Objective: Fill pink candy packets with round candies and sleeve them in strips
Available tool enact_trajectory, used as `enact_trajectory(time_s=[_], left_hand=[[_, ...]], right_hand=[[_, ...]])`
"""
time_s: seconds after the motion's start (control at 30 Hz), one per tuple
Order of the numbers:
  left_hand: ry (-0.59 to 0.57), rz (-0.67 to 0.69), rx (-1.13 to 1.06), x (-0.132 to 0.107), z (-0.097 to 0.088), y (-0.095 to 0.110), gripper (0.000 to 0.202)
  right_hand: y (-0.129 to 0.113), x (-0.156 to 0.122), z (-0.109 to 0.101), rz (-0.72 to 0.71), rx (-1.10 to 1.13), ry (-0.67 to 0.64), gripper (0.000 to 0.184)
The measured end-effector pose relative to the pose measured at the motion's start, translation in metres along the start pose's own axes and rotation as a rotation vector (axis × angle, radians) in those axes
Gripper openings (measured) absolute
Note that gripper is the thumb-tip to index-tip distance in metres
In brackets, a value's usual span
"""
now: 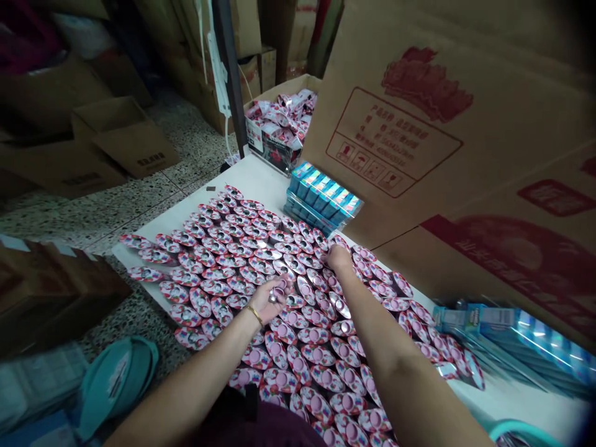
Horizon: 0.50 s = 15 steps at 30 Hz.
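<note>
Oval printed packages (pixel 318 355), red, white and pink, stand in dense rows over the white table (pixel 167 217). Those nearer me have a pink round piece in the middle, while many farther ones show a dark or shiny centre. My left hand (pixel 270 299), a gold bracelet at its wrist, is palm up above the rows, fingers curled round several small round pinkish pieces (pixel 278 292). Farther right, my right hand (pixel 339 257) reaches down to a package near the table's back edge. Its fingers look pinched together, and what is between them is hidden.
Behind the rows lies a wrapped pack of blue boxes (pixel 321 197). A large cardboard sheet (pixel 395 124) leans along the right. An open carton (pixel 279 152) of pink packets stands at the back. Teal baskets (pixel 118 379) and cartons (pixel 123 136) are at left.
</note>
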<state>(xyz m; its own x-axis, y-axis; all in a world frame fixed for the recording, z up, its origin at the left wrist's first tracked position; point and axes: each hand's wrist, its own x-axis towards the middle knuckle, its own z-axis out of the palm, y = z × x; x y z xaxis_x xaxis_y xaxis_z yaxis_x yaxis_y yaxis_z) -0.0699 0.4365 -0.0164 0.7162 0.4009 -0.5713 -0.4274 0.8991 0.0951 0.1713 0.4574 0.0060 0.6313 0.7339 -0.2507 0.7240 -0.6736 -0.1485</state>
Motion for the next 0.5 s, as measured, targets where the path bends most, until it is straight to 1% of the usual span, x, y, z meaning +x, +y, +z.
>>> enact_trajectory(time_s=[0.1, 0.23, 0.27, 0.33, 0.37, 0.4, 0.43, 0.47, 0.5], left_hand=[[-0.001, 0.002, 0.044, -0.003, 0.002, 0.004, 0.025], [-0.024, 0.025, 0.12, -0.005, 0.005, 0.01, 0.026], [-0.024, 0.025, 0.132, -0.005, 0.006, 0.011, 0.026], [-0.011, 0.035, 0.154, -0.006, 0.005, 0.013, 0.025], [-0.006, 0.04, 0.165, -0.007, 0.004, 0.013, 0.025], [-0.005, 0.041, 0.177, -0.006, 0.003, 0.013, 0.024], [-0.01, 0.038, 0.191, -0.006, 0.001, 0.013, 0.023], [-0.018, 0.033, 0.205, -0.005, 0.0, 0.012, 0.021], [-0.02, 0.032, 0.216, -0.004, -0.001, 0.01, 0.019]], right_hand=[[-0.012, 0.015, -0.002, 0.025, -0.145, -0.08, 0.048], [-0.014, 0.022, -0.004, 0.006, -0.218, -0.127, 0.06], [-0.013, 0.019, -0.004, -0.002, -0.222, -0.117, 0.061], [-0.011, 0.005, -0.003, -0.022, -0.184, -0.034, 0.057], [-0.012, -0.005, -0.002, -0.057, -0.129, 0.024, 0.052], [-0.013, -0.018, 0.001, -0.125, -0.046, 0.075, 0.045], [-0.016, -0.032, 0.005, -0.229, 0.055, 0.097, 0.038], [-0.02, -0.047, 0.009, -0.358, 0.16, 0.078, 0.032], [-0.025, -0.061, 0.013, -0.497, 0.251, 0.009, 0.028]])
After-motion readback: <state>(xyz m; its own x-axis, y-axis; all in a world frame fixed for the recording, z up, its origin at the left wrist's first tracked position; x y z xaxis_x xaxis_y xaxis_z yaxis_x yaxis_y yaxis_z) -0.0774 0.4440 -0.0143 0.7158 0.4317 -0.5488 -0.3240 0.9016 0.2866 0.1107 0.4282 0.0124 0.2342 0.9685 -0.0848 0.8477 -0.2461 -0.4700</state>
